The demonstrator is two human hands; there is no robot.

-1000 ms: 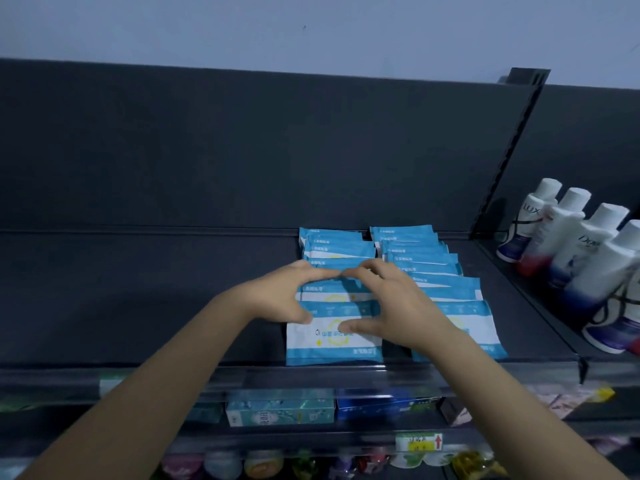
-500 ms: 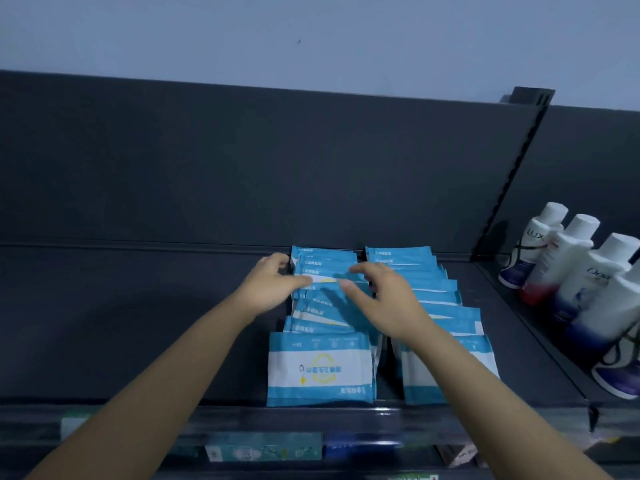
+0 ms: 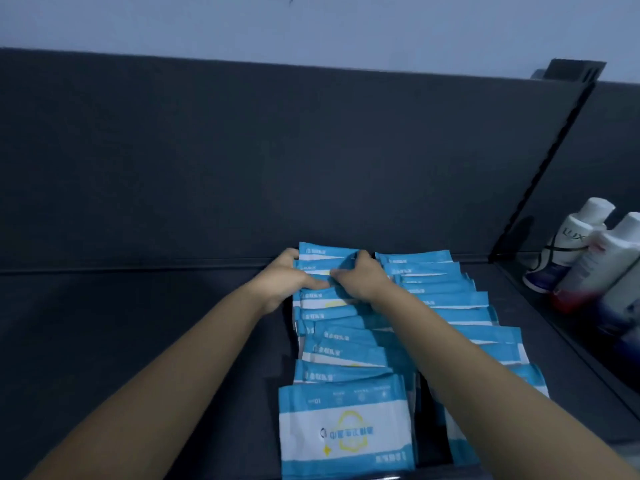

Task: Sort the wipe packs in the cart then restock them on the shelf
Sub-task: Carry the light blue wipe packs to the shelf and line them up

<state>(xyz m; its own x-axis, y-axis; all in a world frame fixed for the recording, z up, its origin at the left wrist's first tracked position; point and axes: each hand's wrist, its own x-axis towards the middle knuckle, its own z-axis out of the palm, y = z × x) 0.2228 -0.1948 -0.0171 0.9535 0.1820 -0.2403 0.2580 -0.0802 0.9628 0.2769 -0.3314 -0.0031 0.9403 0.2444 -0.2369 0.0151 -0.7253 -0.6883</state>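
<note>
head view: two rows of blue and white wipe packs (image 3: 346, 431) lie overlapping on the dark shelf (image 3: 138, 323), running from its front edge to its back edge, right of the middle. the left hand (image 3: 287, 277) and the right hand (image 3: 360, 277) meet at the back of the left row, thumbs touching, with fingers curled round the rearmost packs from either side. white bottles (image 3: 575, 244) stand past the divider by the shelf's right edge.
</note>
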